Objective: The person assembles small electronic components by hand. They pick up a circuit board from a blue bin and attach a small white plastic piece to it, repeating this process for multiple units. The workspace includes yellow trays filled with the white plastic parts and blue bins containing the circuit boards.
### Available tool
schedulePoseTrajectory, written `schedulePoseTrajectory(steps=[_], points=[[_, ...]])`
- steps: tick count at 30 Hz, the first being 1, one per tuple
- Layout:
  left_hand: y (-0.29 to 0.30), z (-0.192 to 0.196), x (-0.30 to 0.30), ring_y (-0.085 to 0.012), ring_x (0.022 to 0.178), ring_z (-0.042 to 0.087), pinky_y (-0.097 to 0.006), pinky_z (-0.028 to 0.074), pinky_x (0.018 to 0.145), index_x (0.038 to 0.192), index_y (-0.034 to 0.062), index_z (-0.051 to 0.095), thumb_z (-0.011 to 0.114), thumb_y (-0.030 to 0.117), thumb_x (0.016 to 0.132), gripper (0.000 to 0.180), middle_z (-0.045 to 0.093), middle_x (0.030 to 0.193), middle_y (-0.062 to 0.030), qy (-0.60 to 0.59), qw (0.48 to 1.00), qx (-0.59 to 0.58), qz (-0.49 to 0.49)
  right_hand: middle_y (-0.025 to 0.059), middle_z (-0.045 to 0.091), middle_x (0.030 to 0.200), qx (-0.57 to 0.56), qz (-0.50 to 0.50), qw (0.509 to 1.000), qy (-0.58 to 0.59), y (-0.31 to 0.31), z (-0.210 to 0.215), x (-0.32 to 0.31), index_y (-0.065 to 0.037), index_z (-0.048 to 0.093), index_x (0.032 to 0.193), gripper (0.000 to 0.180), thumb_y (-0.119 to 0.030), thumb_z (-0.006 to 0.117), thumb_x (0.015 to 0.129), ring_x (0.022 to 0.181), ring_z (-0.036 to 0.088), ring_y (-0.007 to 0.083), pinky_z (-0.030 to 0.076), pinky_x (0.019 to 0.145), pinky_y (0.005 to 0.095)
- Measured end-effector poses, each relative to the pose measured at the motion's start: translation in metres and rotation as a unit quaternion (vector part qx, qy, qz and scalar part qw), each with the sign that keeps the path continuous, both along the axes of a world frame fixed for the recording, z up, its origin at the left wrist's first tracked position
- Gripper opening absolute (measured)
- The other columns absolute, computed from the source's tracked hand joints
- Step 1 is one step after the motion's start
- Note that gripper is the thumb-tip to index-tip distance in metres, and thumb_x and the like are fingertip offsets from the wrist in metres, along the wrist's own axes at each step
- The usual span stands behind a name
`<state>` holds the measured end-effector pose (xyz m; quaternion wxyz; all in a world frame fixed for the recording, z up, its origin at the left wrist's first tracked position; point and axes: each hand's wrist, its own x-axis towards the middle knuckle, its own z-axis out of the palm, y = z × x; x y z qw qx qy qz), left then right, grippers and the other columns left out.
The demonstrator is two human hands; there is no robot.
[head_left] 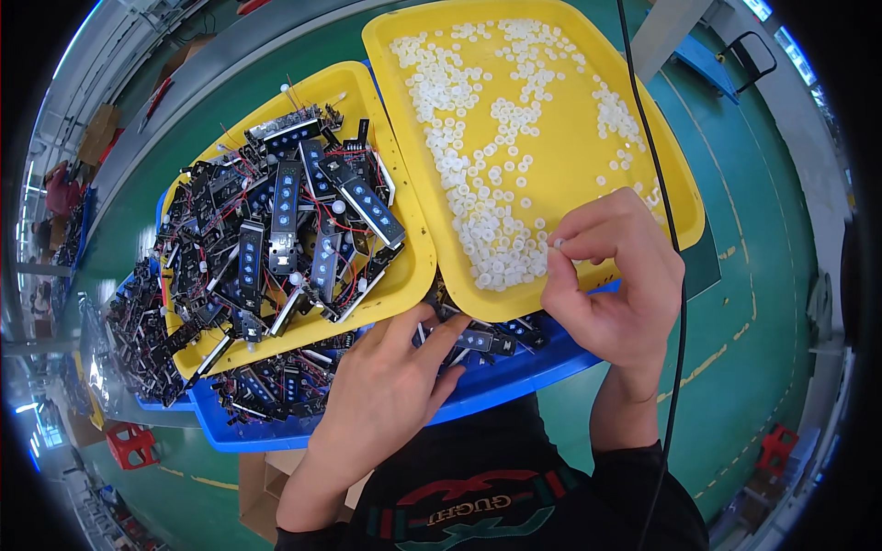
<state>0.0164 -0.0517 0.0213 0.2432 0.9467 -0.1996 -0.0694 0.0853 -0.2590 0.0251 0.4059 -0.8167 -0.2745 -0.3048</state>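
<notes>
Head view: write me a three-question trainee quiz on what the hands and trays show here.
1. True or false: the right hand pinches a small white ring at the edge of the yellow tray of white rings.
2. What does the left hand touch? A) a red stool B) a black strip part with blue buttons in the blue tray C) a cardboard box
3. Fill in: the other yellow tray is heaped with black ______ carrying red wires.

Key: 1 true; 2 B; 3 strip parts.
</notes>
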Motion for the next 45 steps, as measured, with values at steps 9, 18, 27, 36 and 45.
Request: schedulePoseTrajectory(steps=[9,18,27,36,45], points=[[0.012,-0.007,-0.002,-0.0282,0.085,0.059,-0.037,0.048,0.075,0.088,0.0061,0.062,0.08,0.008,0.065,0.03,0.062,0.091,-0.0074,-0.044,0.998,-0.041,0.015,0.0101,0.062,0.074,0.011,-0.023,0.999,-0.033,-0.005,-0.009,-0.004,-0.001,0.066,0.084,0.027,0.011,0.073,0.061,0.063,0.059,0.0238,0.044,0.054,0.0304],[0.036,-0.001,-0.03,-0.0181,0.072,0.059,-0.03,0.047,0.064,0.115,-0.0019,0.064,0.076,0.004,0.07,0.047,0.062,0.088,-0.0108,0.021,0.952,-0.276,0.127,0.011,0.064,0.079,0.088,0.061,0.993,0.046,0.008,-0.009,-0.031,0.002,0.072,0.092,0.03,0.01,0.076,0.063,0.064,0.061,0.0195,0.046,0.052,0.0264],[0.034,-0.011,-0.041,-0.0327,0.073,0.066,-0.043,0.058,0.068,0.1,-0.0117,0.056,0.072,0.019,0.076,0.043,0.062,0.091,-0.0236,0.127,0.647,-0.725,0.201,0.0115,0.067,0.086,0.211,0.211,0.934,0.197,0.036,-0.009,-0.051,0.002,0.071,0.094,0.026,0.01,0.075,0.07,0.061,0.06,0.0143,0.046,0.05,0.0221],[0.019,0.0,-0.033,-0.023,0.057,0.059,-0.031,0.051,0.044,0.095,-0.0115,0.055,0.068,0.016,0.078,0.035,0.056,0.078,-0.0179,0.207,0.578,-0.765,0.194,0.0112,0.066,0.092,0.228,0.209,0.912,0.268,0.054,-0.021,-0.057,0.001,0.071,0.099,0.023,0.008,0.071,0.077,0.061,0.057,0.0072,0.043,0.049,0.0191],[0.023,-0.01,-0.034,-0.0179,0.073,0.063,-0.028,0.052,0.064,0.101,-0.009,0.062,0.069,-0.013,0.072,0.03,0.063,0.09,-0.0149,0.187,0.688,-0.684,0.153,0.0121,0.067,0.094,0.253,0.178,0.903,0.298,0.055,-0.023,-0.064,0.002,0.068,0.102,0.028,0.009,0.071,0.076,0.059,0.055,0.0064,0.04,0.047,0.0185]])
